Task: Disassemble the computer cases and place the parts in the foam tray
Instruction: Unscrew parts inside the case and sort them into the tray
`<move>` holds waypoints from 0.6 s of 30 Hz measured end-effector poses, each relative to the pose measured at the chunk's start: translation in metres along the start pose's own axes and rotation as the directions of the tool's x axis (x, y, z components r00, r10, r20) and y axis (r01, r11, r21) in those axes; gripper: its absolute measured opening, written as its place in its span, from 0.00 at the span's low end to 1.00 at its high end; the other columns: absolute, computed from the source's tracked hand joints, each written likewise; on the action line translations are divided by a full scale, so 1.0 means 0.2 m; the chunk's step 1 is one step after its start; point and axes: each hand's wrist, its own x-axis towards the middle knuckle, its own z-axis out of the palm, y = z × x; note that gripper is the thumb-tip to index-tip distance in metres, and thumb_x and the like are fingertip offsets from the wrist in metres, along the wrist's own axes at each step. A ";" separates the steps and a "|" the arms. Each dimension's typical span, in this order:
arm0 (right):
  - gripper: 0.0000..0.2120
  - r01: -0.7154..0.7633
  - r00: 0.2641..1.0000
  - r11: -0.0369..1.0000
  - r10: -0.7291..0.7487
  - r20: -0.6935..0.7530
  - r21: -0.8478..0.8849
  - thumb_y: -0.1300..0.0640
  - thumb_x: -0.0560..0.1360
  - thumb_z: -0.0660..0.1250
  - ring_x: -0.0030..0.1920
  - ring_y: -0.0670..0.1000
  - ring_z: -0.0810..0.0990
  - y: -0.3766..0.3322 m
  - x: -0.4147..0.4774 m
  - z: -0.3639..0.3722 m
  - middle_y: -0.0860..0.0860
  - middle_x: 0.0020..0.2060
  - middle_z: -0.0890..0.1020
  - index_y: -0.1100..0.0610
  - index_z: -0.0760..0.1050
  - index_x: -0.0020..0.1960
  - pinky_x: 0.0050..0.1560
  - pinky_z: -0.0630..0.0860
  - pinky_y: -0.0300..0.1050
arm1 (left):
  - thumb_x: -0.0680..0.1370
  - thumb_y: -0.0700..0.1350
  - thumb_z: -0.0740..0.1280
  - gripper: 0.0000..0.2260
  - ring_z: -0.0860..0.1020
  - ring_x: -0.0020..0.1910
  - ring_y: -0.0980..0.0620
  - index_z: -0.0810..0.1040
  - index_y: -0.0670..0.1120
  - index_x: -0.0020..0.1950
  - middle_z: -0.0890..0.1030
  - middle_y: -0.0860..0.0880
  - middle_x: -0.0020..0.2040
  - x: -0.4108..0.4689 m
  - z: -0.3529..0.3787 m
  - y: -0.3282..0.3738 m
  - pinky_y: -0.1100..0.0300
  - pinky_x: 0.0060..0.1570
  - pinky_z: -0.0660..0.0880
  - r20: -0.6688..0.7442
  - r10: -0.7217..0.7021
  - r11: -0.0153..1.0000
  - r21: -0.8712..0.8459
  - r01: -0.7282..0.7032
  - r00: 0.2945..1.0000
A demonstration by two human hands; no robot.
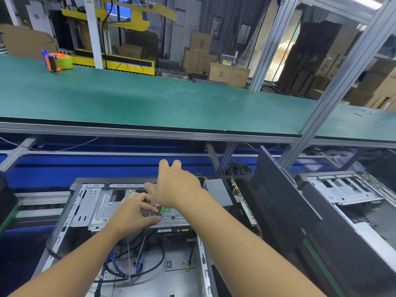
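An open computer case (70, 213) lies on its side in front of me, its metal drive cage (100, 209) at the far end and loose cables (128, 266) in the bottom. My left hand (132, 213) grips the near edge of the drive cage, fingers on top and thumb under the rim. My right hand (173, 185) reaches forward over the cage's far right corner with fingers stretched out, holding nothing that I can see. A small green and brown part (164, 210) shows under my right wrist. No foam tray is in view.
A dark side panel (278, 189) leans upright to the right of the case, with a circuit board (242, 202) on edge beside it. A second open case (342, 194) lies further right. Above runs a green bench (150, 99) with an orange tape dispenser (56, 61).
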 end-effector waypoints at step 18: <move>0.10 0.083 0.987 0.990 -0.066 -0.148 0.111 0.62 0.79 0.63 0.49 0.60 0.75 0.09 0.01 0.01 0.57 0.54 0.75 0.59 0.68 0.59 0.42 0.70 0.51 | 0.71 0.52 0.75 0.06 0.69 0.53 0.64 0.83 0.66 0.39 0.78 0.63 0.49 0.00 -0.02 0.00 0.58 0.57 0.69 0.070 -0.006 1.000 -0.005 0.006 0.998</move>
